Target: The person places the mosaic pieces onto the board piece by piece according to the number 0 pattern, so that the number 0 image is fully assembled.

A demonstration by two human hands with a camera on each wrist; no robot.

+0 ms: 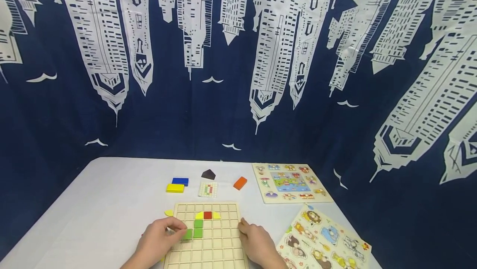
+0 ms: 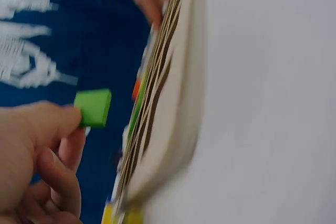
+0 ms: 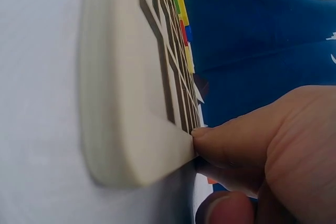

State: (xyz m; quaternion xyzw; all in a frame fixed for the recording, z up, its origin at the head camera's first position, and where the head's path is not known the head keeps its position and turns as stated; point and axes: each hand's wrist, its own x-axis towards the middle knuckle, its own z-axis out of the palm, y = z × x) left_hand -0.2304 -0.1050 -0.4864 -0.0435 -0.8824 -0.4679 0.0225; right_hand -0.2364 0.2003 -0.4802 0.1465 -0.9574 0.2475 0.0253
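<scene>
Both hands sit at the near edge of the white table [image 1: 104, 211], one on each side of a wooden grid board [image 1: 218, 248]. At the board's left side the left hand [image 1: 158, 242] pinches a green square block [image 1: 188, 234] between thumb and fingertips; the left wrist view shows that block [image 2: 93, 107] held at the fingertips just beside the board's edge [image 2: 168, 108], though whether it already rests in a cell cannot be told. At the board's right rim the right hand [image 1: 258, 244] has its fingers curled against the wood, and the right wrist view shows the thumb tip [image 3: 210, 137] pressed on the rounded corner of the board [image 3: 121, 103], holding it. On the grid, two more green blocks [image 1: 198, 228] lie stacked just right of the held one, and above them a red square [image 1: 207, 215] sits between two yellow pieces [image 1: 199, 215]. Another small yellow piece [image 1: 169, 212] lies on the table just off the board's upper left corner. Farther back lie a yellow block [image 1: 175, 188] and a blue block [image 1: 180, 181] side by side, a pattern card [image 1: 208, 189], a dark brown piece [image 1: 208, 174] and an orange block [image 1: 240, 183]. To the right lie two picture peg puzzles, one farther back [image 1: 290, 183] and one with animals nearer [image 1: 324, 238]. Behind the table hangs a dark blue cloth printed with white skyscrapers [image 1: 238, 54].
</scene>
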